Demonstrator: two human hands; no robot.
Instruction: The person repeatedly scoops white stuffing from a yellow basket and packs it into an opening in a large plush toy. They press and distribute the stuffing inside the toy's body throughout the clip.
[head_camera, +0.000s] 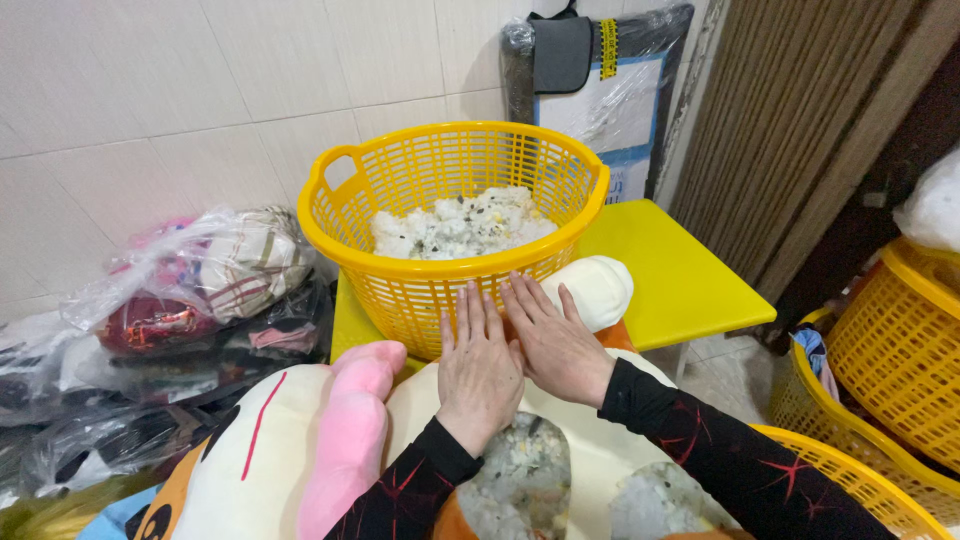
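Both hands lie flat with fingers spread, the left hand and right hand pressing side by side on a cream plush toy beneath them. Just beyond the fingertips stands a yellow basket of white stuffing; clear plastic bags lie well left.

Yellow basket blocks ahead — table rightward open.

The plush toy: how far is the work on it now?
Done: none visibly. In hand: left hand and right hand press flat on the cream plush toy. Left: white stuffing remains in the yellow basket.
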